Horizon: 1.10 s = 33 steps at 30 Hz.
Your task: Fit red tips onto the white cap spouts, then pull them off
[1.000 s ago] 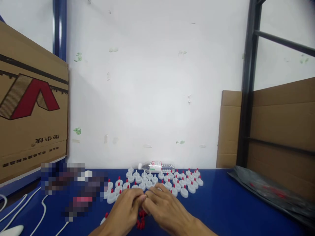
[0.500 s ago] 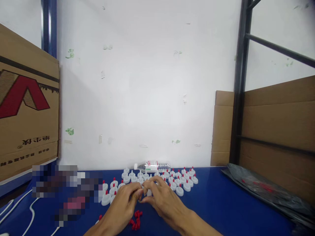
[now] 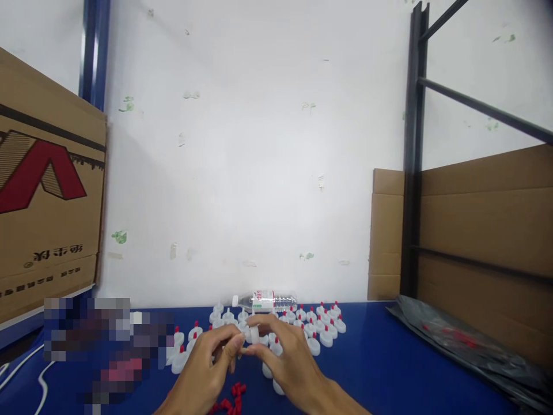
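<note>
My left hand (image 3: 207,369) and my right hand (image 3: 289,363) meet just above the blue table (image 3: 380,369), fingertips together. Between the right thumb and fingers sits a small white cap (image 3: 252,334); my left fingertips pinch at its side, and what they hold is too small to make out. Under my hands lies a little heap of red plugs (image 3: 228,400). Behind them stand several white caps with red tips (image 3: 319,328) in rows.
A clear plastic water bottle (image 3: 265,301) lies by the white wall. A large cardboard box (image 3: 43,202) stands at left, cardboard sheets (image 3: 484,219) and a black rack post (image 3: 412,161) at right. A dark plastic bag (image 3: 466,340) lies on the right. White cables (image 3: 41,374) trail at the left.
Both hands have risen from the table and now hold a white cap up between them. The view has shifted slightly, and the red plugs show below the hands.
</note>
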Available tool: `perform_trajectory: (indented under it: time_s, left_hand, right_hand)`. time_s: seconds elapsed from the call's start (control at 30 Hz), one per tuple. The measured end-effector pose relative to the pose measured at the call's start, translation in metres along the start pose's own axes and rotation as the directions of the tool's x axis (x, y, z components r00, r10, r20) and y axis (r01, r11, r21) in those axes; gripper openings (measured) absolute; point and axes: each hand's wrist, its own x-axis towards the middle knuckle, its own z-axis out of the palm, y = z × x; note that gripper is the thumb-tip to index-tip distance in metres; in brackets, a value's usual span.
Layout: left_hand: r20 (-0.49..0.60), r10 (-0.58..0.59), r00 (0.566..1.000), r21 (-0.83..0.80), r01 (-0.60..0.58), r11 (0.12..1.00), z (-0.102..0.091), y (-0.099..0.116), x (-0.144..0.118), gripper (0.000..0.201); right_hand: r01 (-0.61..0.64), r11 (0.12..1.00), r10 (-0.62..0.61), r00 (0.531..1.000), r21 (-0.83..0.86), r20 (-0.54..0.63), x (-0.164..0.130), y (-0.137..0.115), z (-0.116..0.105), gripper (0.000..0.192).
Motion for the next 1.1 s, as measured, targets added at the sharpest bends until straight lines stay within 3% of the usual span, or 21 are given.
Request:
perform_trajectory:
  time_s: [0.2,0.4,0.57,0.7,0.9,1.1]
  left_hand:
    - [0.055,-0.06,0.997,-0.083,0.065,0.994,0.002,0.006,-0.001,0.055]
    - [0.161,-0.114,0.98,-0.12,0.135,0.984,-0.006,0.01,-0.003,0.058]
    - [0.15,-0.025,0.988,0.146,0.002,0.989,-0.013,0.009,0.003,0.054]
    - [0.139,0.025,0.99,0.298,-0.066,0.952,-0.011,-0.005,0.003,0.04]
    - [0.292,0.07,0.954,0.411,-0.191,0.892,-0.009,-0.027,-0.009,0.025]
    - [0.359,0.014,0.933,0.461,-0.191,0.867,-0.014,-0.036,-0.01,0.015]
  right_hand:
    - [0.139,0.987,-0.135,0.989,0.077,-0.061,-0.001,0.005,0.002,0.031]
    - [0.227,0.974,-0.227,0.974,0.022,0.022,-0.005,0.005,0.0,0.025]
    - [0.258,0.953,-0.236,0.961,-0.156,0.146,0.003,0.004,-0.005,0.021]
    - [0.336,0.862,-0.265,0.937,-0.379,0.229,0.008,0.016,-0.009,0.016]
    - [0.199,0.82,-0.144,0.979,-0.536,0.144,0.011,0.044,-0.027,0.011]
    - [0.063,0.784,0.061,0.982,-0.618,0.178,0.048,0.064,-0.045,0.011]
